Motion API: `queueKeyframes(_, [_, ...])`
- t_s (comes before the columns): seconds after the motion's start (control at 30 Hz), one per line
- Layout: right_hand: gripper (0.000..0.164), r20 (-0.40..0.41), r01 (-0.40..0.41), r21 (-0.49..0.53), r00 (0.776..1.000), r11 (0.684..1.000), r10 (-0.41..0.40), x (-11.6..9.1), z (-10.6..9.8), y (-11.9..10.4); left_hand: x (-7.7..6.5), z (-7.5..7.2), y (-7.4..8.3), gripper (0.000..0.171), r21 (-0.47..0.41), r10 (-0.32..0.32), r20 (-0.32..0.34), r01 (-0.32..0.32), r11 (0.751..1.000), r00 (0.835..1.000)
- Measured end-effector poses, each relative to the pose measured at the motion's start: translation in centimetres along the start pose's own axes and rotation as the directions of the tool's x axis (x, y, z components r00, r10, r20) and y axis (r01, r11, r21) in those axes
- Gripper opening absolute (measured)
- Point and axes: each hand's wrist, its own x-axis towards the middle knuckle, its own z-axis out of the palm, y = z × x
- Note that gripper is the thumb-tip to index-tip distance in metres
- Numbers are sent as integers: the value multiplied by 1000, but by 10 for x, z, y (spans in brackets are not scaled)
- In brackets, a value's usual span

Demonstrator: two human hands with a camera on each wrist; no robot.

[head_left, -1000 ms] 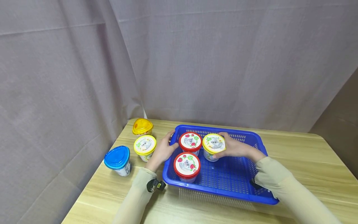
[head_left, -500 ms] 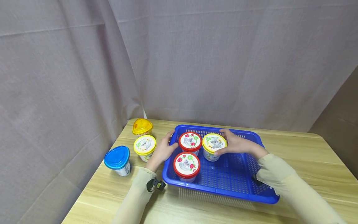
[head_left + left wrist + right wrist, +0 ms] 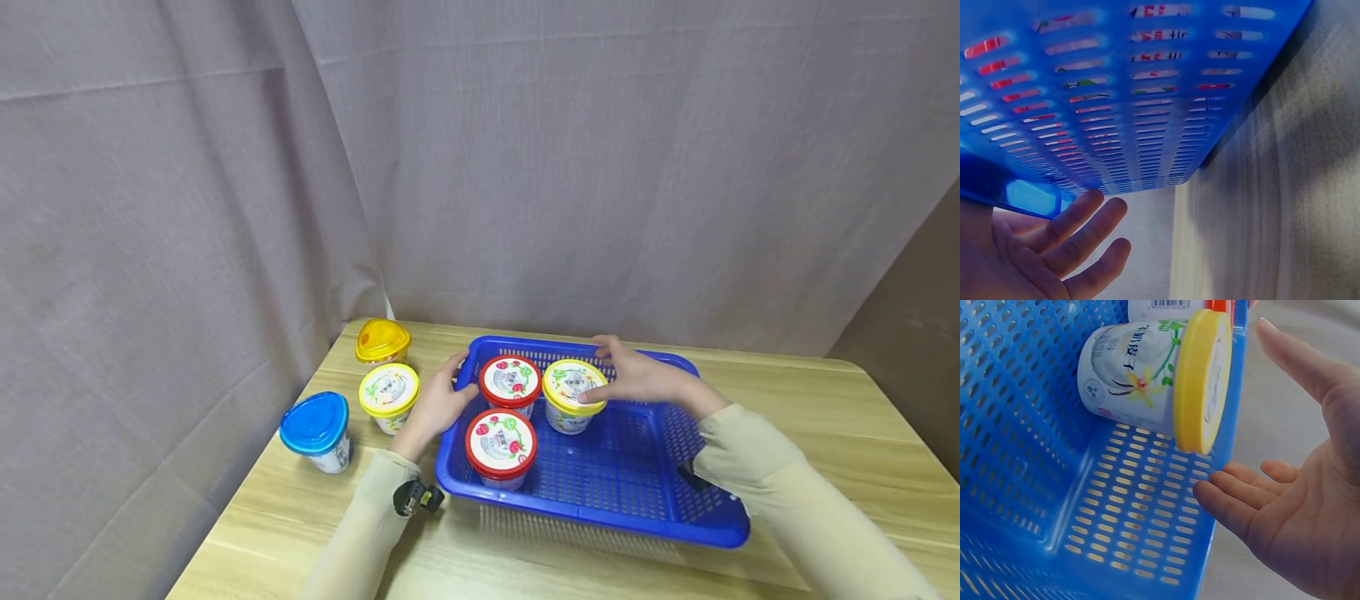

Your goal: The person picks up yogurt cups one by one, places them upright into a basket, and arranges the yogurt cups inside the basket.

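My left hand (image 3: 438, 400) holds the left rim of a blue plastic basket (image 3: 600, 521), thumb over the rim; in the left wrist view several of its fingers (image 3: 1088, 240) extend loosely outside the slotted wall. A white tub with a yellow lid (image 3: 573, 387) stands upright in the basket. My right hand (image 3: 637, 375) hovers beside it with fingers spread; the right wrist view shows its palm apart from the tub (image 3: 1141, 375). Two red-lidded tubs, one at the back (image 3: 510, 379) and one at the front (image 3: 501, 442), fill the basket's left end.
On the wooden table (image 3: 255, 533), left of the basket, stand a blue-lidded cup (image 3: 315, 425), another yellow-lidded tub (image 3: 388, 392) and a cup with an orange-yellow domed lid (image 3: 382, 337). A grey curtain (image 3: 570, 183) hangs behind the table and along its left side.
My right hand has let go of the yellow-lidded tub, its fingers spreading and drawing back to the right and up. The tub stays beside the red-lidded ones. My left hand has not moved.
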Motion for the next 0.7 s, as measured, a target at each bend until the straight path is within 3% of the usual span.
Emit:
queueKeyframes(0.23, [104,-31,17,2,999,1000,-17,-6,-10,-2,0,0,1,67,-5,-8,5,8,1000,1000])
queueKeyframes(0.7, [103,-50,-29,-8,998,1000,29,-22,-27,11,-2,-1,3,67,-8,-6,4,6,1000,1000])
